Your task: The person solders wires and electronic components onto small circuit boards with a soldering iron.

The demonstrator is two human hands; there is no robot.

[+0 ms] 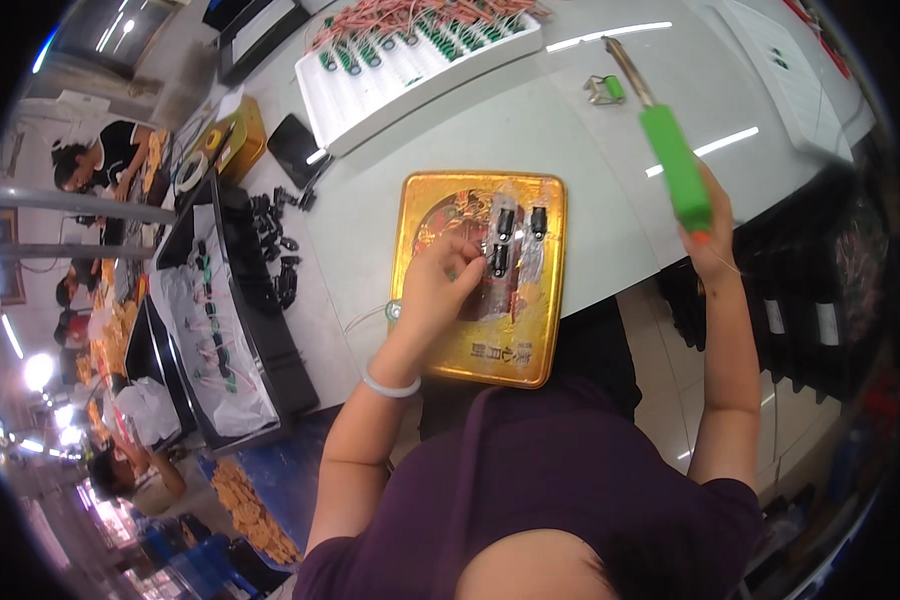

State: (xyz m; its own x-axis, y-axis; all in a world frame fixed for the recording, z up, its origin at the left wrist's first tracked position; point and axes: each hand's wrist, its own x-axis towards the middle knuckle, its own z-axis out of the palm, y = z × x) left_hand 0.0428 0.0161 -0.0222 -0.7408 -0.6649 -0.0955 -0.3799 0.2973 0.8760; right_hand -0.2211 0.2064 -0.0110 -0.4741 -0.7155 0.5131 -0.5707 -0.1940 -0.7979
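Observation:
My right hand is closed around the green handle of a soldering iron, whose metal tip points away over the table's right side. My left hand reaches over a gold tin lid, thumb and fingers pinched together. The fingertips are beside a small black part on the lid; what they hold, if anything, is too small to make out. Two more black parts, one just above and another to the right, sit on the lid's taped strips. A round green-and-white piece with a thin wire touches the lid's left edge.
A white tray of green coils with reddish wires stands at the far side. Near the iron's tip lies a wire stand. Loose black parts and a black lined box are at the left. Other people sit farther left.

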